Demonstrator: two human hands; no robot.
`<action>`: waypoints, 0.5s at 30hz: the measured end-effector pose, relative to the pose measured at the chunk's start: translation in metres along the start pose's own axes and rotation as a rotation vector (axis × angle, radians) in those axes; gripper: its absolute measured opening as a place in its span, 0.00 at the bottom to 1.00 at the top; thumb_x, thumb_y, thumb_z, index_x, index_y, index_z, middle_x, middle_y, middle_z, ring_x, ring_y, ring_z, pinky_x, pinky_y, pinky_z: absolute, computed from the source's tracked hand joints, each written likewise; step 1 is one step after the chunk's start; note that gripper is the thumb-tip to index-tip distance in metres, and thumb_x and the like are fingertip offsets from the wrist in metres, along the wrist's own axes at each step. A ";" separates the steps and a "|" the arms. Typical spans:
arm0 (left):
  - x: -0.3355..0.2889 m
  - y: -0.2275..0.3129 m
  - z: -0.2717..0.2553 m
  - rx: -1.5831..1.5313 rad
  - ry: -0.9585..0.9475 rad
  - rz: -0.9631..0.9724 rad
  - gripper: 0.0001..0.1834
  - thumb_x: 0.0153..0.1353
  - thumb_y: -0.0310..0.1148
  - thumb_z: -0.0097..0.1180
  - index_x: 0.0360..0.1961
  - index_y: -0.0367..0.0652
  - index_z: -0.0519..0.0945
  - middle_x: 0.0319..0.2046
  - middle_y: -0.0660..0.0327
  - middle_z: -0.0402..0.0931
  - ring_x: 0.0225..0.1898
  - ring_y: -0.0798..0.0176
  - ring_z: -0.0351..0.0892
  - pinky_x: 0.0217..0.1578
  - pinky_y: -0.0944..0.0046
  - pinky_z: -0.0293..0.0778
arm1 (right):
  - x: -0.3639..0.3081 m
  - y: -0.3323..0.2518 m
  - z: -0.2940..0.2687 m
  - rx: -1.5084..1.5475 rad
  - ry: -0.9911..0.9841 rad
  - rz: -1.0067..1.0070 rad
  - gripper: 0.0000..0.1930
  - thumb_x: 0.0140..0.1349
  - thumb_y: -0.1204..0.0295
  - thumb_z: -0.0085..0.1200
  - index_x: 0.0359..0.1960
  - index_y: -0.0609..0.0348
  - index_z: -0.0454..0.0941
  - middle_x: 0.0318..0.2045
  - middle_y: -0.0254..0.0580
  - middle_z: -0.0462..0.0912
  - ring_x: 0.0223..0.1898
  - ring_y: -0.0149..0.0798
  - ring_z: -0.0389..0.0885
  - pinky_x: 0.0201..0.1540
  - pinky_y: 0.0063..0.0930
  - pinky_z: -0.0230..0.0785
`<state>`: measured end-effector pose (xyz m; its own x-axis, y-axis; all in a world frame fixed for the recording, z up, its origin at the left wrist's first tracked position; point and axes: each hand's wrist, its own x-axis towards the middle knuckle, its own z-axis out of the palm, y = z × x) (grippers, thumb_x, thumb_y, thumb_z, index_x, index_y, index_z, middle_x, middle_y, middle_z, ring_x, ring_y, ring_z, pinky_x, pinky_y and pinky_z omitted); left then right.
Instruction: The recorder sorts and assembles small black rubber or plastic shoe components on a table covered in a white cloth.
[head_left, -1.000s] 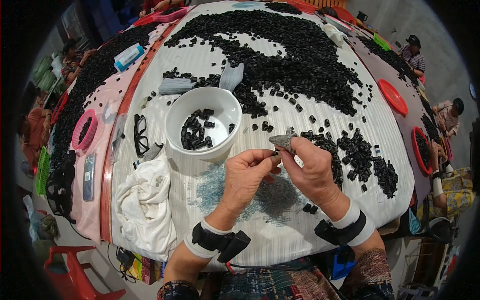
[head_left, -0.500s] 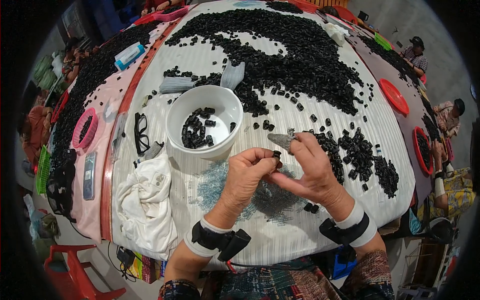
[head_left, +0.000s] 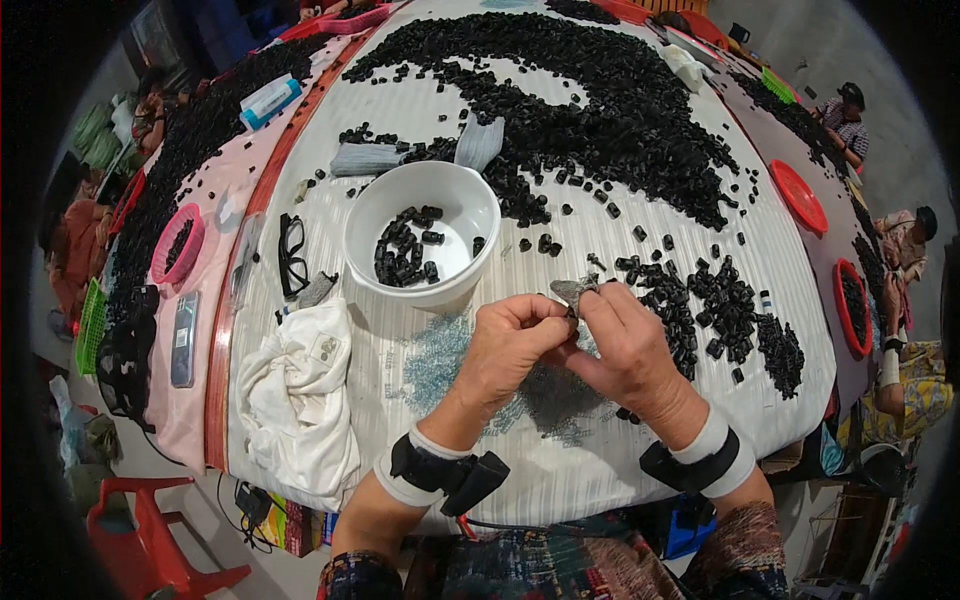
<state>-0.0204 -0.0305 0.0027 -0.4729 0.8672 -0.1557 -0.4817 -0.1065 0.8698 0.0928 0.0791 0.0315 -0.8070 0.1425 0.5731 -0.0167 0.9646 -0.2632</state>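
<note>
From where I sit, I watch both bare hands meet just to the near right of my landmark, a round white plastic bowl (head_left: 460, 225). The left hand (head_left: 515, 345) has thumb and forefinger pinched together around a small black plastic piece (head_left: 572, 312), mostly hidden by the fingertips. The right hand (head_left: 625, 340) is half-curled, its thumb brought up to the left fingertips; I cannot tell whether it grips the piece too. A grey knitted scrap (head_left: 572, 291) sits at its fingers, worn or held, I can't say.

Inside the bowl I see loose black cylinders (head_left: 400, 255). Nearer me than the bowl spreads a pile of thin, pale bluish coils (head_left: 435, 370), partly behind the left wrist. Left of the bowl lie black-framed eyeglasses (head_left: 292, 258), and nearer than those, a crumpled white cloth (head_left: 298, 400). Just beyond the bowl rest two grey ribbed fabric tubes (head_left: 480, 143); farther back stretches a broad black heap (head_left: 620, 130) of similar pieces. Well right of the bowl is a shallow red plastic tray (head_left: 798, 197).
</note>
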 end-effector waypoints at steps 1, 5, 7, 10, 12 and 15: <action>0.001 0.000 0.000 -0.002 0.002 -0.006 0.06 0.55 0.26 0.57 0.31 0.32 0.79 0.27 0.59 0.79 0.27 0.70 0.78 0.30 0.72 0.77 | 0.000 0.001 0.000 0.002 -0.005 0.004 0.21 0.33 0.75 0.66 0.32 0.61 0.70 0.26 0.41 0.69 0.28 0.41 0.74 0.27 0.30 0.71; 0.003 0.001 -0.001 0.015 -0.014 -0.014 0.07 0.55 0.27 0.57 0.31 0.33 0.79 0.26 0.60 0.78 0.26 0.71 0.77 0.29 0.73 0.76 | 0.002 0.000 -0.004 -0.019 -0.042 -0.003 0.21 0.34 0.74 0.66 0.32 0.62 0.70 0.26 0.41 0.70 0.28 0.41 0.74 0.27 0.30 0.71; 0.001 0.001 -0.002 0.015 -0.016 -0.015 0.07 0.55 0.27 0.57 0.31 0.33 0.79 0.26 0.60 0.78 0.26 0.71 0.77 0.28 0.74 0.75 | 0.002 0.000 -0.005 -0.009 -0.074 -0.010 0.21 0.35 0.74 0.66 0.32 0.62 0.70 0.26 0.42 0.70 0.28 0.42 0.75 0.27 0.30 0.71; 0.002 0.001 -0.001 0.056 -0.024 0.010 0.07 0.55 0.28 0.58 0.32 0.34 0.80 0.26 0.61 0.79 0.25 0.72 0.77 0.27 0.74 0.75 | 0.002 0.002 -0.006 -0.033 -0.042 -0.018 0.19 0.36 0.74 0.66 0.31 0.63 0.70 0.23 0.42 0.70 0.27 0.42 0.74 0.26 0.31 0.71; 0.002 0.003 -0.001 0.099 -0.031 0.013 0.10 0.57 0.33 0.58 0.32 0.35 0.80 0.25 0.62 0.79 0.25 0.72 0.77 0.26 0.74 0.74 | 0.003 0.003 -0.007 -0.044 -0.023 -0.011 0.19 0.37 0.74 0.66 0.30 0.63 0.70 0.23 0.42 0.70 0.26 0.42 0.74 0.26 0.31 0.71; 0.004 -0.002 -0.003 -0.049 -0.033 -0.014 0.15 0.60 0.39 0.55 0.33 0.35 0.79 0.25 0.61 0.79 0.26 0.71 0.77 0.25 0.73 0.75 | 0.006 0.003 -0.011 -0.061 0.006 -0.016 0.18 0.39 0.73 0.67 0.30 0.64 0.71 0.21 0.42 0.70 0.24 0.42 0.74 0.25 0.31 0.70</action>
<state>-0.0233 -0.0284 -0.0008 -0.4416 0.8844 -0.1510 -0.5240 -0.1176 0.8436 0.0947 0.0850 0.0425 -0.8035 0.1276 0.5814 0.0062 0.9785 -0.2061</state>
